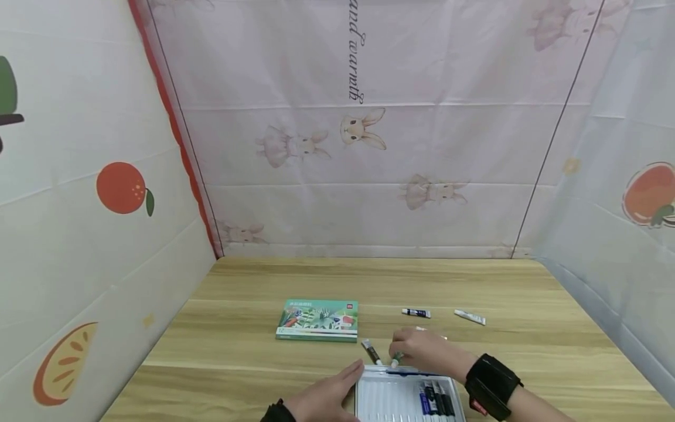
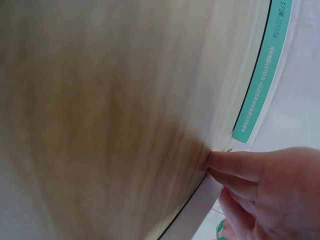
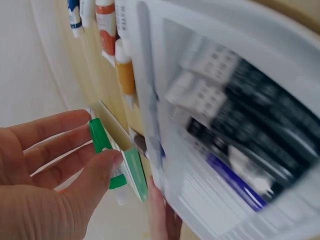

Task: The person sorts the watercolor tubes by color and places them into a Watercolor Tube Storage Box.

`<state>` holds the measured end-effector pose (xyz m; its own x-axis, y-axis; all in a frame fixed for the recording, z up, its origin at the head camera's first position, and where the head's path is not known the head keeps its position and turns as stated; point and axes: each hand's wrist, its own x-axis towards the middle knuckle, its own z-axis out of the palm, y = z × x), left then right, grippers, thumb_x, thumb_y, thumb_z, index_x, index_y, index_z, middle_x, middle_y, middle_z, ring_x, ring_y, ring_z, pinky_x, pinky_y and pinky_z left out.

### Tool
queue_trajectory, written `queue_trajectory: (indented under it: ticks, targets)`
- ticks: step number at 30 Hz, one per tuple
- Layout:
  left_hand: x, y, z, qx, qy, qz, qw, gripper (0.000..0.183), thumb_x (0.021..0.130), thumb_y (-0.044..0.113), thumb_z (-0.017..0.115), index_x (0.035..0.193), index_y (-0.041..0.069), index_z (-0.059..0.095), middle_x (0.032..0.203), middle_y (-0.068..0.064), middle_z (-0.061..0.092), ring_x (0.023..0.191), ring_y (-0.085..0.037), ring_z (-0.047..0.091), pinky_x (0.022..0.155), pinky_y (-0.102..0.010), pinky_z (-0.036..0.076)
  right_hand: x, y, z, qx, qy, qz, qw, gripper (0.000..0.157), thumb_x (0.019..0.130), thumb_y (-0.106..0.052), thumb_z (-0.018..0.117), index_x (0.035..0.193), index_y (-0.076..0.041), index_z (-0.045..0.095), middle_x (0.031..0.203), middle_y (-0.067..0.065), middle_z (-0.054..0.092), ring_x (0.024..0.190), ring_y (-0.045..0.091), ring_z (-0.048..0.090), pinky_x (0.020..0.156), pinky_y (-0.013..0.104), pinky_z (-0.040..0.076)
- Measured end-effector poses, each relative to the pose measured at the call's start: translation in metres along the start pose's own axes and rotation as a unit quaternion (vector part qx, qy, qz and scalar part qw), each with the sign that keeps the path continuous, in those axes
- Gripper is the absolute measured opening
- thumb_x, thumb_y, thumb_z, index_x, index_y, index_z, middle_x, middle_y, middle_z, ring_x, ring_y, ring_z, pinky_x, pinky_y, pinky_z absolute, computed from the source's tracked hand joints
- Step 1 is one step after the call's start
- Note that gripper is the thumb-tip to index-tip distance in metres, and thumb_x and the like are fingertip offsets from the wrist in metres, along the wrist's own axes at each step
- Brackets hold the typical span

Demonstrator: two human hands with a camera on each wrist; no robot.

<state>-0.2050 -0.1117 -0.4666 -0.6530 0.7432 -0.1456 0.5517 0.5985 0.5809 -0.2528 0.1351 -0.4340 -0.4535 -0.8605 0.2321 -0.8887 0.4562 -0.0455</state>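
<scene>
My right hand (image 1: 429,351) pinches a green paint tube (image 3: 101,135) between thumb and fingers, just beyond the far edge of a white plastic tray (image 1: 382,395). Several dark and blue paint tubes (image 3: 270,120) lie side by side in the tray's right part. At the tray's left side is my left hand (image 1: 327,395), its fairly straight fingers (image 2: 237,165) touching the edge. A dark brown-labelled tube (image 1: 371,353) lies on the table between the tray and a green box. Orange (image 3: 126,75) and red-orange tubes (image 3: 106,27) lie by the tray's far edge.
The flat green printed box (image 1: 316,321) lies behind and left of the tray. A dark blue tube (image 1: 416,313) and a white tube (image 1: 470,317) lie farther back on the wooden table (image 1: 211,351). Printed cloth walls (image 1: 327,223) enclose the table's back and sides.
</scene>
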Motion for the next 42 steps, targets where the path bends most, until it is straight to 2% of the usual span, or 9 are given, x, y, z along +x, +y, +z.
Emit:
queue_trajectory:
  ticks: [3, 9, 14, 21, 25, 33, 39, 42]
  targets:
    - [0.000, 0.001, 0.000, 0.006, 0.000, -0.005, 1.0000, 0.088, 0.066, 0.054, 0.053, 0.131, 0.008, 0.017, 0.134, -0.005, 0.016, 0.116, -0.012, 0.022, 0.089, -0.024, 0.028, -0.005, -0.007, -0.002, 0.020, -0.008, -0.002, 1.000, 0.019, 0.067, -0.010, 0.066, 0.084, -0.020, 0.061, 0.082, -0.011, 0.051, 0.075, 0.001, 0.048, 0.060, 0.009, 0.039]
    - [0.001, 0.003, 0.000, -0.007, -0.009, -0.036, 0.9993, 0.088, 0.063, 0.055, 0.054, 0.132, 0.012, 0.018, 0.134, -0.002, 0.017, 0.116, -0.010, 0.022, 0.089, -0.026, 0.029, -0.016, -0.019, -0.002, 0.017, -0.011, 0.004, 1.000, 0.021, 0.067, -0.012, 0.066, 0.085, -0.021, 0.062, 0.087, -0.012, 0.053, 0.080, 0.001, 0.048, 0.067, 0.015, 0.042]
    - [0.000, 0.004, 0.000, -0.026, -0.015, -0.050, 0.9983, 0.088, 0.063, 0.054, 0.055, 0.132, 0.014, 0.019, 0.134, 0.001, 0.017, 0.115, -0.008, 0.023, 0.089, -0.027, 0.029, -0.028, -0.029, 0.000, 0.047, -0.010, 0.000, 0.999, 0.019, 0.069, -0.013, 0.065, 0.086, -0.020, 0.061, 0.086, -0.012, 0.051, 0.078, -0.003, 0.046, 0.062, 0.009, 0.039]
    - [0.002, 0.002, 0.000, -0.027, -0.018, -0.039, 0.9987, 0.088, 0.064, 0.054, 0.054, 0.132, 0.014, 0.016, 0.135, 0.000, 0.015, 0.117, -0.009, 0.019, 0.090, -0.027, 0.027, -0.038, -0.041, 0.003, 0.057, -0.008, -0.019, 0.998, 0.019, 0.070, -0.015, 0.064, 0.088, -0.022, 0.060, 0.087, -0.013, 0.051, 0.077, -0.005, 0.045, 0.061, 0.007, 0.038]
    - [0.002, 0.002, 0.001, -0.032, -0.018, -0.042, 0.9984, 0.087, 0.064, 0.053, 0.054, 0.132, 0.015, 0.016, 0.135, 0.001, 0.014, 0.117, -0.009, 0.020, 0.090, -0.027, 0.028, -0.041, -0.047, 0.003, 0.082, -0.012, -0.037, 0.996, 0.018, 0.073, -0.015, 0.061, 0.089, -0.021, 0.059, 0.087, -0.014, 0.050, 0.075, -0.007, 0.043, 0.060, 0.005, 0.037]
    - [0.002, 0.003, 0.001, -0.019, -0.010, -0.037, 0.9991, 0.088, 0.063, 0.053, 0.055, 0.132, 0.012, 0.017, 0.135, -0.001, 0.015, 0.117, -0.010, 0.020, 0.090, -0.027, 0.027, -0.045, -0.046, 0.008, 0.113, -0.024, -0.031, 0.993, 0.018, 0.073, -0.012, 0.060, 0.090, -0.018, 0.059, 0.086, -0.013, 0.052, 0.069, -0.009, 0.043, 0.057, 0.004, 0.037]
    - [0.002, 0.003, 0.000, -0.012, -0.006, -0.029, 0.9995, 0.088, 0.064, 0.053, 0.055, 0.132, 0.011, 0.017, 0.135, -0.002, 0.015, 0.117, -0.010, 0.021, 0.089, -0.026, 0.028, -0.052, -0.038, 0.009, 0.098, -0.018, -0.047, 0.994, 0.020, 0.074, -0.012, 0.060, 0.093, -0.018, 0.060, 0.092, -0.009, 0.055, 0.080, -0.005, 0.048, 0.064, 0.006, 0.039]
    - [0.002, 0.006, 0.000, -0.012, -0.010, -0.043, 0.9990, 0.088, 0.063, 0.053, 0.055, 0.132, 0.012, 0.018, 0.135, 0.000, 0.015, 0.117, -0.010, 0.021, 0.089, -0.027, 0.028, -0.055, -0.037, 0.008, 0.090, -0.016, -0.054, 0.994, 0.019, 0.075, -0.013, 0.058, 0.094, -0.016, 0.061, 0.095, -0.006, 0.055, 0.085, -0.002, 0.049, 0.067, 0.008, 0.039]
